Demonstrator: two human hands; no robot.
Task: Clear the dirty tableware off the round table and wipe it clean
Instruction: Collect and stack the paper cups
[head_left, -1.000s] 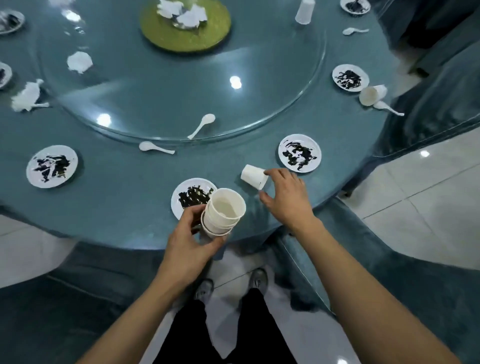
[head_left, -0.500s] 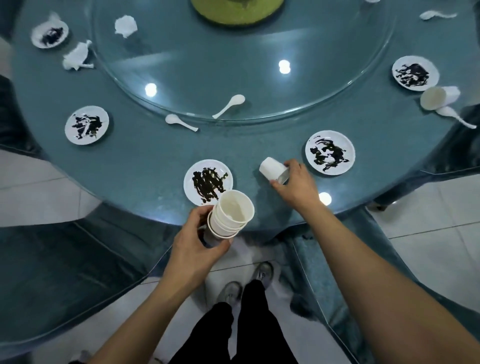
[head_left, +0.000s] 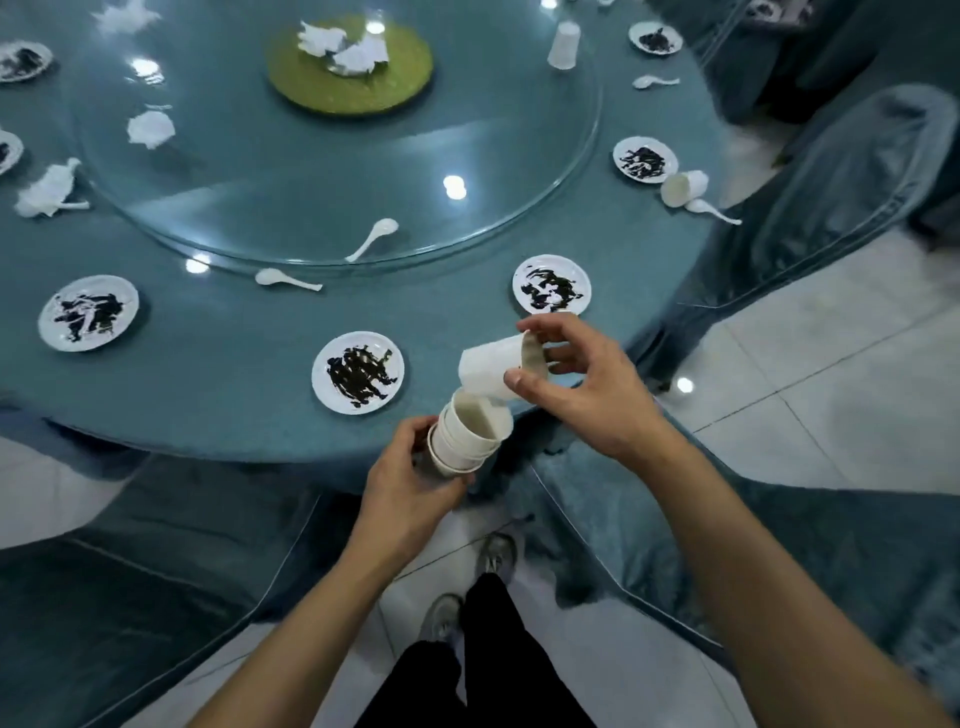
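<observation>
My left hand (head_left: 402, 483) grips a stack of white paper cups (head_left: 465, 439) at the near edge of the round teal table (head_left: 218, 374). My right hand (head_left: 582, 384) holds a single white cup (head_left: 493, 369) on its side, its base touching the rim of the stack's top cup. Dirty white plates with dark scraps lie close by: one (head_left: 357, 372) just left of the stack, one (head_left: 551, 285) behind my right hand, one (head_left: 88, 313) at the left. Two white spoons (head_left: 287, 279) (head_left: 373, 238) rest near the glass turntable (head_left: 337, 156).
A tipped cup (head_left: 683, 188), a spoon (head_left: 711, 211) and a plate (head_left: 645, 160) sit at the right edge. An upside-down cup (head_left: 564, 45), a green mat (head_left: 350, 70) with crumpled napkins, and more napkins (head_left: 49, 189) lie farther off. Covered chairs (head_left: 852, 171) flank the table.
My right hand lifted the tipped cup off the table and carried it to the stack in my left hand. The camera view shifted.
</observation>
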